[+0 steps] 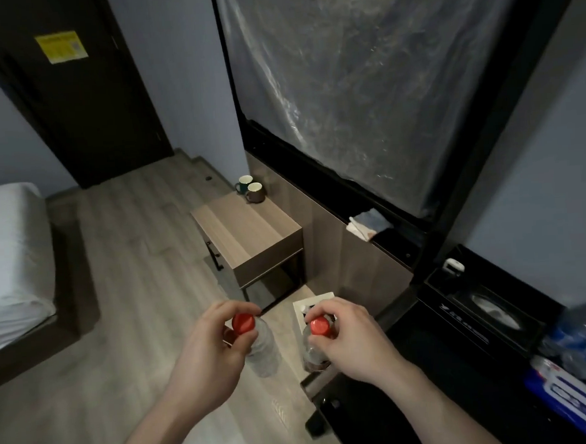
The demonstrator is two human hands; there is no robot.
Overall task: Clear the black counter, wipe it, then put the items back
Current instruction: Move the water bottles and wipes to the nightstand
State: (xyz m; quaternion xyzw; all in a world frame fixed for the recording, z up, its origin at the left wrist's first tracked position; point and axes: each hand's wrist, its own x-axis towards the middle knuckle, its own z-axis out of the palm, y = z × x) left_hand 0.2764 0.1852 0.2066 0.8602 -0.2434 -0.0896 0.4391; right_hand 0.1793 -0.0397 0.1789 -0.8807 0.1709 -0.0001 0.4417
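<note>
Black counter [441, 377] at right; each hand pinches red-capped bottle: left hand [204, 357], right hand [354, 341]; labels unreadable.

Two clear, glossy plastic bottles [263, 350] carry smooth red plastic caps [243, 323]; the black counter [441, 377] looks smooth and faintly glossy; the low side table [247, 231] and floor [124, 283] show matt pale wood grain; crinkled shiny plastic sheeting [362, 90] covers the dark panel.

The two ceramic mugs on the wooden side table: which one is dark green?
The dark green ceramic mug, the one farther back toward the wall. The brown ceramic mug stands touching it in front, nearer the wooden side table's open top.
</note>
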